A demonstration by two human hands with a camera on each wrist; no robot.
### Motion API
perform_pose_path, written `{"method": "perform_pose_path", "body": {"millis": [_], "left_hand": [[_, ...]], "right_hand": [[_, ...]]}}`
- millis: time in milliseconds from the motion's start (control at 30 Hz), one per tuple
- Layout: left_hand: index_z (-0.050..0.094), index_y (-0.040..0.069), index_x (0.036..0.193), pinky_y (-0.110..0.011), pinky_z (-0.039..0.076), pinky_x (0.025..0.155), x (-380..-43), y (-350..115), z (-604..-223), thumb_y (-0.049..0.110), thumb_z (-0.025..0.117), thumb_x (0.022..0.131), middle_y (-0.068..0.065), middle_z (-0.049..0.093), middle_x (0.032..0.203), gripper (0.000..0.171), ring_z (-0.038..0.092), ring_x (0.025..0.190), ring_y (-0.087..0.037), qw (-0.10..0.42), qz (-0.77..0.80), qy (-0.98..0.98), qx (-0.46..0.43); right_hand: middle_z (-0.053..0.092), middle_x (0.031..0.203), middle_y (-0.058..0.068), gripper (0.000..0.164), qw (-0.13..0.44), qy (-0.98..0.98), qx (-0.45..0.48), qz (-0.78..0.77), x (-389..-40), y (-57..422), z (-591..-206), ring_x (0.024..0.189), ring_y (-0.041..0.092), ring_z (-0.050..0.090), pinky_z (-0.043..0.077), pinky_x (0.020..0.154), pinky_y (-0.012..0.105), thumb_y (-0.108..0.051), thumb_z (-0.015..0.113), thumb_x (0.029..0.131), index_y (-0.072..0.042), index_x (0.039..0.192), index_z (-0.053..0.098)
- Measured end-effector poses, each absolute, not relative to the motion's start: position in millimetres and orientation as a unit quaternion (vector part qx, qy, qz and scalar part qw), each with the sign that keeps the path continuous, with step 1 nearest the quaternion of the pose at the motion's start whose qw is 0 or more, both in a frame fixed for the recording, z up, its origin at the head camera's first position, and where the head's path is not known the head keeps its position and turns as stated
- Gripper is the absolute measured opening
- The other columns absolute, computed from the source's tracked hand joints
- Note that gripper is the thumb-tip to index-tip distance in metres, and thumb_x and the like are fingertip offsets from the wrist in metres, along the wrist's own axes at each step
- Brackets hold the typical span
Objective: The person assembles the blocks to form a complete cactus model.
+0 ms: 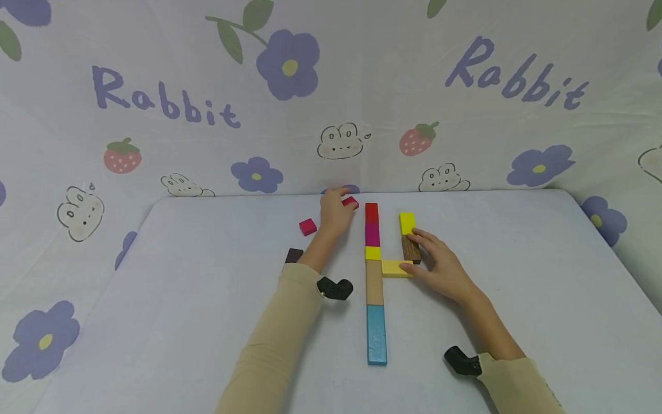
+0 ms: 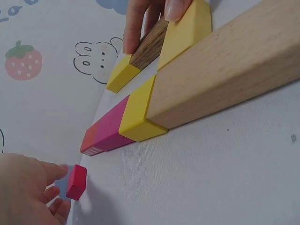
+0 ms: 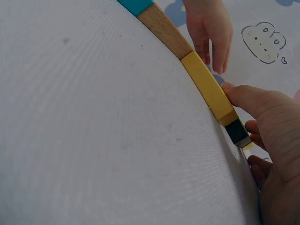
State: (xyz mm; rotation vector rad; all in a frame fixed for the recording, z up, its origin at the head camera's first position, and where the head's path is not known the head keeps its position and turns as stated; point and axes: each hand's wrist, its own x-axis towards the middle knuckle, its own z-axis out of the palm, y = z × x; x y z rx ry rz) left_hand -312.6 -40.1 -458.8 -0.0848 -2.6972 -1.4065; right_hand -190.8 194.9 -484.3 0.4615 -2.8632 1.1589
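Near-black, a rectangular block (image 1: pixel 294 255) lies partly hidden by the left forearm (image 1: pixel 315 253), with a small crimson block (image 1: pixel 307 227) beyond it. Next, a person's left hand (image 1: pixel 336 213) reaches across the white tabletop (image 1: pixel 207 287), fingers loosely parted at a second small crimson block (image 2: pixel 76 183) near the far edge — whether they touch it cannot be told. A careless push there could send it over that edge.

A black wrist mount (image 1: pixel 335 289) hangs left of the central row; a rightward swing of the arm could knock the line crooked. The row comprises a red block (image 1: pixel 371 213), a magenta block (image 1: pixel 372 234), a short yellow block (image 1: pixel 373 253), a long bare-wood block (image 1: pixel 374 282) and a long blue block (image 1: pixel 377 335). It stands between the hands — an obstacle to anything crossing low.

From the bare wood juts a flat pale-yellow block (image 1: pixel 394 268); near its end, a brown wood-grain block (image 1: pixel 411 248) meets a bright yellow block (image 1: pixel 407 223). The right hand (image 1: pixel 445 267), fingers spread, rests its thumb on the pale-yellow end; uneven pressure might skew that corner. Behind rises a rabbit-print fabric backdrop (image 1: pixel 383 86).
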Motion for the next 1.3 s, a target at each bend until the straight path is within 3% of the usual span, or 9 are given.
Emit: {"method": "perform_pose_path", "body": {"millis": [467, 933, 1300], "left_hand": [[0.066, -0.007, 0.134, -0.040, 0.056, 0.103, -308.4, -47.1, -461.8, 0.008, 0.069, 0.101, -0.024, 0.067, 0.125, 0.036, 0.062, 0.116, -0.035, 0.023, -0.475, -0.880, -0.005], [0.063, 0.004, 0.143, -0.040, 0.057, 0.103, -307.4, -48.2, -462.8, 0.019, 0.074, 0.100, -0.021, 0.063, 0.133, 0.048, 0.057, 0.126, -0.032, -0.020, -0.422, -0.906, -0.011], [0.060, -0.003, 0.141, -0.041, 0.055, 0.103, -309.9, -45.7, -460.4, 0.014, 0.071, 0.101, -0.023, 0.062, 0.131, 0.045, 0.057, 0.123, -0.033, 0.003, -0.426, -0.904, -0.034]], "right_hand": [[0.039, 0.165, 0.024, 0.070, 0.001, -0.921, 0.139, 0.364, -191.2, 193.3, -482.2, 0.154, 0.047, 0.032, 0.029, 0.121, 0.069, -0.030, 0.076, 0.095, -0.001, 0.154, 0.050], [0.040, 0.165, 0.024, 0.070, 0.005, -0.918, 0.142, 0.369, -190.6, 193.6, -484.2, 0.154, 0.047, 0.032, 0.029, 0.122, 0.069, -0.028, 0.076, 0.095, 0.000, 0.153, 0.050], [0.039, 0.165, 0.023, 0.070, 0.005, -0.921, 0.140, 0.364, -191.0, 194.3, -483.8, 0.153, 0.047, 0.032, 0.029, 0.121, 0.069, -0.029, 0.076, 0.095, -0.001, 0.153, 0.050]]}}
